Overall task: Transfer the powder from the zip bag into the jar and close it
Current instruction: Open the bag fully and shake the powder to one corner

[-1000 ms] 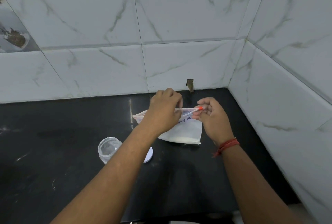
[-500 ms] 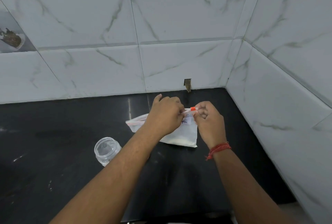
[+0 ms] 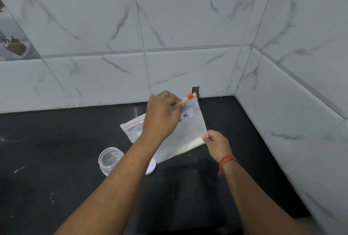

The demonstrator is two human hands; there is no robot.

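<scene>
Pinching the zip bag (image 3: 188, 131) above the counter (image 3: 56, 187), left hand (image 3: 162, 116) grips its seal edge, right hand (image 3: 216, 144) its bottom corner, seemingly angling it toward the open jar (image 3: 110, 160).

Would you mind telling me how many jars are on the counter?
1: the open clear jar stands on the black counter, left of the left forearm. None seems hidden.

- Black countertop (image 3: 56, 178) is lying below, showing pale smudges.
- Marble-look wall tiles (image 3: 94, 27) are meeting in a corner at right.
- Small brown notch (image 3: 195, 90), perhaps a chipped gap, is sitting at the wall's base.
- Picture tile (image 3: 13, 44) is showing at left.
</scene>
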